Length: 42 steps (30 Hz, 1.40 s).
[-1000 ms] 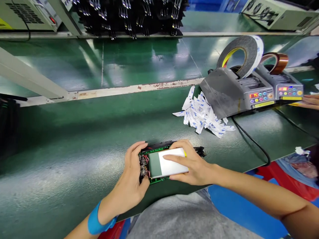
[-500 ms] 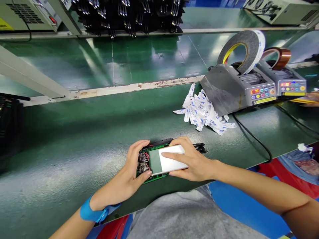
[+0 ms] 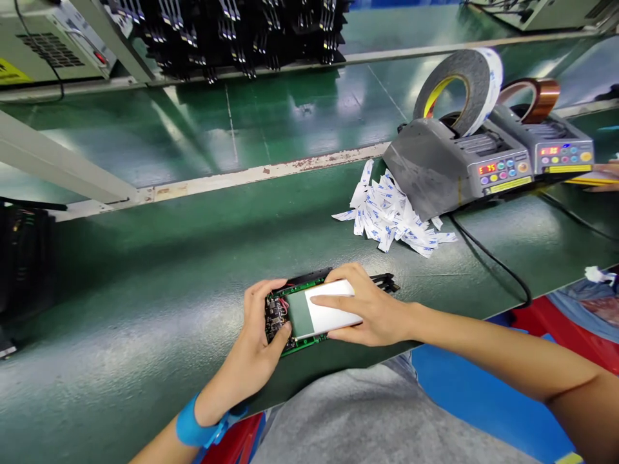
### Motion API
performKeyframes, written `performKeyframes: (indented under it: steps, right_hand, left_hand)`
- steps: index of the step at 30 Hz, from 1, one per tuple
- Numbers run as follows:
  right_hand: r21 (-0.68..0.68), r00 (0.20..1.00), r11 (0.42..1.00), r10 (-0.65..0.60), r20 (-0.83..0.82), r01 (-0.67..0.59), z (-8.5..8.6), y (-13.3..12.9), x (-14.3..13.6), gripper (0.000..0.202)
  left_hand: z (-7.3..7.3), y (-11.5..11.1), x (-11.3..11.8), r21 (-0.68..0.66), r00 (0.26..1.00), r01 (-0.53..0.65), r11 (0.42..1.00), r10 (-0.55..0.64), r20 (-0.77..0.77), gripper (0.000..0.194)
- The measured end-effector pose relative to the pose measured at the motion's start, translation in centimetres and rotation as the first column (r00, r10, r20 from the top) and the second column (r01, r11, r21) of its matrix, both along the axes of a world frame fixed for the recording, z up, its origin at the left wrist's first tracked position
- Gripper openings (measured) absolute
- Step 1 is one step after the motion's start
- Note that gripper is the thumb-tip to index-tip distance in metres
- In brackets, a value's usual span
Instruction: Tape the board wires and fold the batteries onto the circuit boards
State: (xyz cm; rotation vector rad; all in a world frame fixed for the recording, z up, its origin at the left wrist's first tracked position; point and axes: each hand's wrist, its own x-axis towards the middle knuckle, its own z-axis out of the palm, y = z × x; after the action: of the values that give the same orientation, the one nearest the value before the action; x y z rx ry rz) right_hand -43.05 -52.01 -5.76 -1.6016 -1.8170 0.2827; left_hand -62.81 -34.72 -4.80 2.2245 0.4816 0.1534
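A green circuit board (image 3: 276,317) with dark components and red wires lies in a black casing near the table's front edge. On top of it rests a flat battery pack (image 3: 331,318), white with a grey-green band at its left end. My left hand (image 3: 258,351) clasps the board's left end, thumb at the near side and fingers at the far side. Spanning the pack's white part, my right hand (image 3: 372,312) grips its two long sides, with the index finger lying flat on top. Black cables (image 3: 385,282) stick out beyond the right hand.
Cut tape pieces with white backing (image 3: 391,216) are heaped beyond my hands. Two tape dispensers (image 3: 449,171) stand at the right, bearing a grey tape roll (image 3: 483,80) and a brown one. Black parts (image 3: 242,32) are stacked on the far side. A power cord (image 3: 498,264) trails to the table edge.
The left thumb has shifted slightly upward along the board's edge, and the left wrist has moved a little to the right. The view has tilted slightly. Both hands keep their hold.
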Motion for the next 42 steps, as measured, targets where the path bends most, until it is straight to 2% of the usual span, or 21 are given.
performKeyframes:
  steps: [4, 8, 14, 20, 26, 28, 31, 36, 42]
  right_hand:
    - [-0.004, 1.0, 1.0, 0.003, 0.0, -0.003, -0.1, 0.0, 0.1, 0.049]
    - [0.017, 1.0, 1.0, -0.005, 0.003, 0.005, -0.3, 0.0, 0.1, 0.047]
    - [0.069, 1.0, 0.998, -0.005, -0.018, 0.006, -0.2, 0.1, 0.0, 0.045]
    - [0.131, 0.998, 0.991, 0.004, -0.059, 0.004, -0.2, 0.2, 0.1, 0.044]
    - [0.112, 0.998, 0.994, -0.005, -0.066, 0.013, -0.2, 0.2, 0.1, 0.042]
    - [0.126, 0.998, 0.992, -0.008, -0.058, 0.016, -0.3, 0.2, 0.1, 0.041]
    - [0.152, 0.999, 0.988, -0.012, -0.047, 0.019, -0.5, 0.3, 0.1, 0.04]
    - [0.165, 0.998, 0.986, -0.01, -0.061, 0.02, -0.8, 0.4, 0.2, 0.04]
    - [0.149, 0.998, 0.989, -0.015, -0.067, 0.025, -0.6, 0.3, 0.3, 0.038]
  left_hand:
    - [-0.4, 1.2, -0.9, 0.152, 0.998, 0.024, 0.988, -0.033, 0.058, 0.043]
    - [-0.5, 2.5, -1.1, 0.286, 0.978, 0.168, 0.943, -0.195, 0.068, 0.038]
    - [-0.4, 3.8, -1.5, 0.41, 0.911, 0.336, 0.848, -0.404, 0.088, 0.05]
    - [0.0, 5.5, -1.9, 0.559, 0.834, 0.477, 0.678, -0.55, -0.045, 0.062]
    - [0.7, 6.4, -1.1, 0.706, 0.758, 0.479, 0.522, -0.652, -0.032, 0.062]
    - [0.6, 6.3, -1.0, 0.731, 0.732, 0.48, 0.485, -0.681, -0.029, 0.058]
    - [0.5, 6.2, -1.0, 0.732, 0.716, 0.488, 0.474, -0.698, -0.026, 0.055]
    - [0.5, 6.3, -1.0, 0.691, 0.719, 0.507, 0.515, -0.695, -0.009, 0.055]
    - [0.6, 5.9, 0.4, 0.688, 0.717, 0.491, 0.534, -0.696, 0.029, 0.029]
